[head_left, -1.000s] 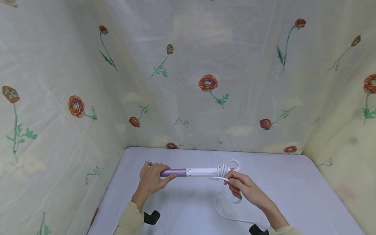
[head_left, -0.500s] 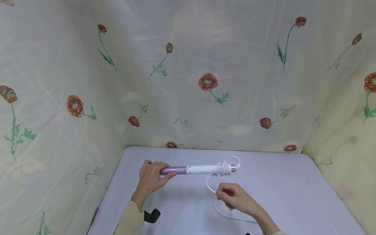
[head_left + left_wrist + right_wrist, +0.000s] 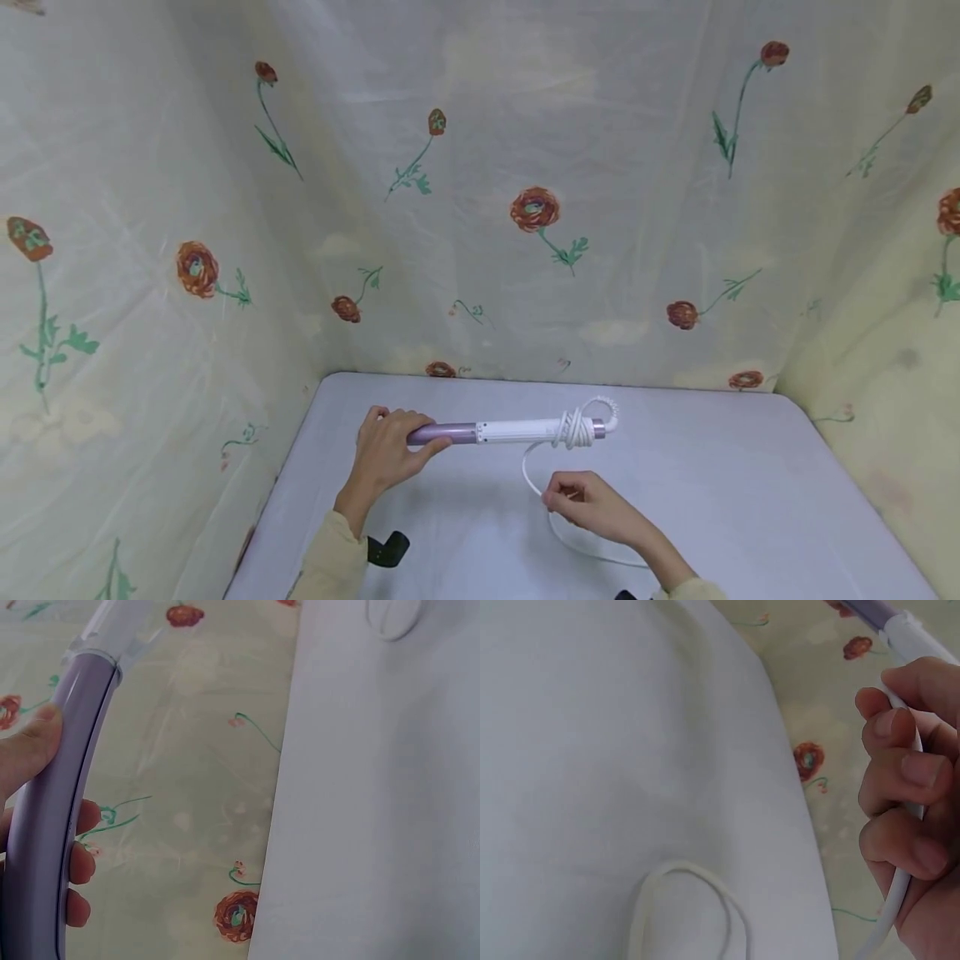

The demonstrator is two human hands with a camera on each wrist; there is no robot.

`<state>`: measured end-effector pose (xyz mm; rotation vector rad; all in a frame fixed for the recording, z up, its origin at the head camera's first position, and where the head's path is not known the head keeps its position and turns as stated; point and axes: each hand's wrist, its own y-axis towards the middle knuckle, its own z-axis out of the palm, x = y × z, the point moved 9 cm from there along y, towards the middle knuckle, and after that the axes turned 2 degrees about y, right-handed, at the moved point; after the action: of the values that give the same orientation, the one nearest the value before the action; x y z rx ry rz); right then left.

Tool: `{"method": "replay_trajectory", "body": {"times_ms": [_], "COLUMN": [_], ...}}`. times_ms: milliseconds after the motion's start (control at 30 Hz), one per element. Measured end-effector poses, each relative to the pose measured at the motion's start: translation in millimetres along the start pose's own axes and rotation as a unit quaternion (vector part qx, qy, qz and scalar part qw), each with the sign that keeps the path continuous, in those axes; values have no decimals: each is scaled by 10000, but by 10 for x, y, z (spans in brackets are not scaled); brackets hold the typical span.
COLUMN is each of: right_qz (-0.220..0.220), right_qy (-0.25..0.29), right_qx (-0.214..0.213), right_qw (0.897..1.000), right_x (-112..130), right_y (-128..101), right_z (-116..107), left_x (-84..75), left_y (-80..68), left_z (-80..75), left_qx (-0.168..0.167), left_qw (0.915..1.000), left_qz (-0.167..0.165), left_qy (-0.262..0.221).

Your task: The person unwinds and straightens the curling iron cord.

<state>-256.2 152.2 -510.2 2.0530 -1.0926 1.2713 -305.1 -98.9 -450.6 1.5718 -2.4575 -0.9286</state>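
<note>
My left hand [image 3: 390,450] grips the purple end of a purple-and-white hair straightener [image 3: 517,431], held level above the table. In the left wrist view, thumb and fingers wrap its purple body [image 3: 60,772]. Several turns of white cord [image 3: 576,431] are wound round the white end, with a ribbed loop at the tip. Below the windings, my right hand [image 3: 588,504] holds the free length of the cord. The right wrist view shows curled fingers around the cord [image 3: 891,911], which runs through the palm.
The white-covered table [image 3: 750,483] lies beneath both hands. Slack cord [image 3: 592,554] trails in a curve near my right forearm. A flower-printed curtain [image 3: 450,250] encloses the back and sides. A black wrist device [image 3: 388,550] shows at my left sleeve.
My right hand has moved from beside the windings down and to the left, drawing the cord below the straightener. The left hand has barely moved.
</note>
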Motion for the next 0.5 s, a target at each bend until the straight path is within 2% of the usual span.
{"method": "replay_trajectory", "body": {"times_ms": [233,400,500], "right_qz": [201,85,35], "right_qy": [-499,-899,-722], "right_qx": [-147,-367,-453], "right_qw": [9984,9952,9963], "right_x": [-182,-263,-318], "right_y": [69,89,105], "right_z": [-108,-233,-308], "left_x": [-20,-16,-17], "left_y": [13,9,4], "left_z": [-26,-7,8], "left_qx": [-60,150,275], "left_qw": [9998,9998,9995], "left_qz": [186,138,123], "left_qy": [-7,-50,-70]}}
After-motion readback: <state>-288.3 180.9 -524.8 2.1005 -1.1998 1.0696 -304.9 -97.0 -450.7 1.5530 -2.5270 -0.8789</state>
